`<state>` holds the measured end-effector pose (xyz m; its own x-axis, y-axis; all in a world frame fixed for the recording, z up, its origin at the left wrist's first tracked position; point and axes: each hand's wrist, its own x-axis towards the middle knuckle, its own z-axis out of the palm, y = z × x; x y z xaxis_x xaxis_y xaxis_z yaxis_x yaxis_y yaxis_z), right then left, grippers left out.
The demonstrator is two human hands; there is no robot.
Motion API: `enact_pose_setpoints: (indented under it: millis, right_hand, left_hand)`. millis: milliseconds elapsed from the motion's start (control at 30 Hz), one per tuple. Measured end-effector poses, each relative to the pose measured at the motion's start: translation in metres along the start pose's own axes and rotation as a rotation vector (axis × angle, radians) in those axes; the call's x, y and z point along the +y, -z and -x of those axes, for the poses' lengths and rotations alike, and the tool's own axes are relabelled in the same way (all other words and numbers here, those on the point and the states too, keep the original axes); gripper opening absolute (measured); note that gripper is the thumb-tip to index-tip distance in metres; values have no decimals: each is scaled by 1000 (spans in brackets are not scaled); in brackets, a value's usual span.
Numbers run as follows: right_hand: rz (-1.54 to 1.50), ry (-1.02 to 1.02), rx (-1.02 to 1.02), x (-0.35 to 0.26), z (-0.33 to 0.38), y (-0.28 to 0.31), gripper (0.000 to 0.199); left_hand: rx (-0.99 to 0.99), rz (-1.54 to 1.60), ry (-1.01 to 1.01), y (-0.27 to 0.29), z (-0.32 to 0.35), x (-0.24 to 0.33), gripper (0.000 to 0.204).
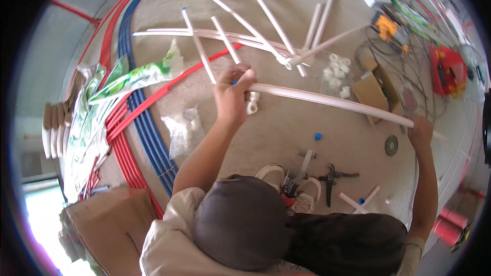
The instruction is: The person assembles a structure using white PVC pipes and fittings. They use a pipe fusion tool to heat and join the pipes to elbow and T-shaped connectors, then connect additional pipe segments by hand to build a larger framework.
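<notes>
A long white plastic pipe (332, 103) lies across both my hands, sloping down to the right. My left hand (231, 97) is closed around its left end, where a bit of blue shows among the fingers. Farther along the pipe, my right hand (421, 132) grips it near the right end. Just under the left hand is a white elbow fitting (252, 104); I cannot tell if it touches the hand. Beyond the pipe, several more white pipes (263, 7) lie crossed on the floor. A pile of white fittings (336, 73) sits near an open cardboard box (376, 92).
Near my shoes (306, 197) are a red and black tool (290, 186), black pipe cutters (331, 180) and short pipe pieces (353, 203). A blue cap (318, 136) and grey disc (391, 145) lie ahead. Red pipes (130, 156) and blue pipes (153, 145) run along the left. A yellow power tool (386, 28) is far right.
</notes>
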<state>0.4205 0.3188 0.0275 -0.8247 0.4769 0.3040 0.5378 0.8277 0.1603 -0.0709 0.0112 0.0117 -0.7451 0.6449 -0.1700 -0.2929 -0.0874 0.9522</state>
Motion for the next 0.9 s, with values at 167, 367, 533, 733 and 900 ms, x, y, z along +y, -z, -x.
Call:
enact_pose_setpoints:
  millis: [167, 367, 533, 733, 900]
  right_hand:
    - [-55, 9, -43, -4, 6, 0, 14]
    - [-28, 23, -25, -18, 7, -1, 16]
    - [-79, 73, 34, -27, 4, -13, 12]
    - [-56, 95, 29, -1, 2, 12, 6]
    - [-39, -45, -167, 31, 37, 11, 14]
  left_hand:
    - [-98, -1101, -627, 12, 11, -1, 37]
    - [-171, -919, 392, 36, -8, -4, 54]
    - [-298, -891, 688, 63, -18, -22, 49]
    - [99, -1534, -930, 130, -61, -9, 47]
    - [380, -1086, -262, 174, -45, 24, 42]
